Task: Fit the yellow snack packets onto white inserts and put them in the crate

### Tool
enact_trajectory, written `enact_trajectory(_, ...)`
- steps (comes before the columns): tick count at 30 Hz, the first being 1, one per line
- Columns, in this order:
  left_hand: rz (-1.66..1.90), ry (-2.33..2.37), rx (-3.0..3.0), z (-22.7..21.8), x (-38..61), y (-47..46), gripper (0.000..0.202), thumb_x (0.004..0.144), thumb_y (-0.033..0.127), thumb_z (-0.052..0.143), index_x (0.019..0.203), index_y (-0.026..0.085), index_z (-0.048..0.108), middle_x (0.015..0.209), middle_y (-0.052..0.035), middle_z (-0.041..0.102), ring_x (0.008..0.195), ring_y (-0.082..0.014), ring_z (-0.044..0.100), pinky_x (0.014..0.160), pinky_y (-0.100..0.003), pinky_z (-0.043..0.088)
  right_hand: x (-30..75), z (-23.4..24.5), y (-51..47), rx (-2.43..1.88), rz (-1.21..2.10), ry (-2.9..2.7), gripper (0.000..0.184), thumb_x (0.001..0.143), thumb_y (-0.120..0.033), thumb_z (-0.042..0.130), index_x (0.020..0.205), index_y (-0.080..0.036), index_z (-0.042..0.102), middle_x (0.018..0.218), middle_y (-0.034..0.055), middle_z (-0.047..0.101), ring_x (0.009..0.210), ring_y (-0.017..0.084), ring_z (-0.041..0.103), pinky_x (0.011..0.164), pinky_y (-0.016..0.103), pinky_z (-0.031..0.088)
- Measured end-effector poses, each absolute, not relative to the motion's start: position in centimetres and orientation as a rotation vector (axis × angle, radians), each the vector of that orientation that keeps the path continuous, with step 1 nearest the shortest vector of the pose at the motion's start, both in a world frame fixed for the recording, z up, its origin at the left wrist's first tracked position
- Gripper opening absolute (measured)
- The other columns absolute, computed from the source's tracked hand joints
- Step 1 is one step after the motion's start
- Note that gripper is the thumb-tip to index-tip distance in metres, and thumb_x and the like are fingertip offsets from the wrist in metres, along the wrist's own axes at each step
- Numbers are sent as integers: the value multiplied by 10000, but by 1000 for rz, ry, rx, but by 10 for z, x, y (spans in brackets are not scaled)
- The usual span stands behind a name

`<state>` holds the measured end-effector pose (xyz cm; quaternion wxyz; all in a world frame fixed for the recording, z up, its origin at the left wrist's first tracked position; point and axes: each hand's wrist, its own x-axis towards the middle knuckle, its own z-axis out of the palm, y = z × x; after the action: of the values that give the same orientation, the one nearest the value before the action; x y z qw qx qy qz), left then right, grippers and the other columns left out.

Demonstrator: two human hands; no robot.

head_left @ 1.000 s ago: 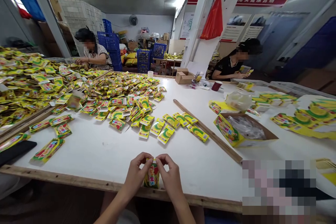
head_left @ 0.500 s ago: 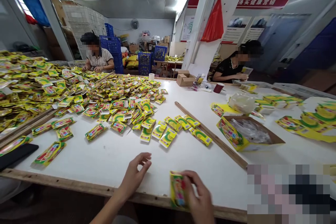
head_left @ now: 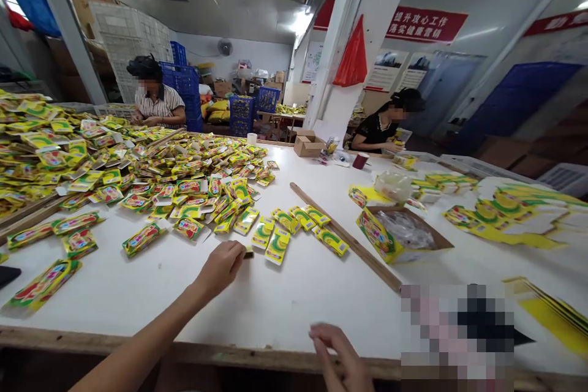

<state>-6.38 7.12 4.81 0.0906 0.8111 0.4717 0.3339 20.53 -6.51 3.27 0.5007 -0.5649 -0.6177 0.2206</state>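
My left hand [head_left: 226, 264] reaches over the white table [head_left: 257, 306], its fingers closed on a small yellow-green carton that they mostly cover; one dark edge of the carton [head_left: 248, 252] shows beside the fingertips. Just right of it lie two yellow cartons [head_left: 278, 245] with green ring prints. My right hand [head_left: 342, 358] is over the table's front edge, thumb and forefinger apart, holding nothing I can see. Behind the left hand spreads a big heap of similar cartons [head_left: 193, 187].
A wooden strip [head_left: 344, 236] crosses the table. Right of it stand an open display box [head_left: 404, 236] with clear plastic inside and flattened yellow card pieces [head_left: 505, 214]. Two people, one in stripes [head_left: 160, 104] and one in black [head_left: 374, 131], sit across the table. A small cardboard box [head_left: 309, 144] stands near the pillar.
My left hand has moved forward and closed on a carton at the heap's edge. The carton my right hand held is gone from it, and its fingers have parted. The view has turned right.
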Motion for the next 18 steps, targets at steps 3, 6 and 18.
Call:
enact_trajectory(3, 944, 1267, 2367, 63, -52, 35, 196, 907, 194, 441, 889, 220, 635, 821, -55, 663, 788, -203, 612, 729, -297, 463, 166, 37, -45, -1294, 641, -1516, 233, 845, -325, 599, 1063, -249, 634, 1102, 67, 671, 996, 228, 634, 867, 299, 503)
enact_trajectory(6, 1005, 1195, 2116, 61, -42, 11, 180, 914, 225, 453, 916, 221, 632, 792, -29, 661, 735, -177, 616, 679, -265, 473, 137, 32, -29, -1211, 819, -1506, 210, 863, -275, 573, 1070, -234, 571, 1067, 59, 663, 941, 201, 647, 829, 291, 520)
enact_trajectory(18, 1267, 1093, 1296, 18, -23, -22, 357, 830, 328, 628, 1155, 234, 513, 1049, -60, 688, 942, -222, 679, 824, -339, 553, 136, 19, -24, -1144, 929, -1348, 243, 862, -275, 574, 1092, -202, 597, 1044, 75, 686, 911, 204, 667, 814, 301, 535)
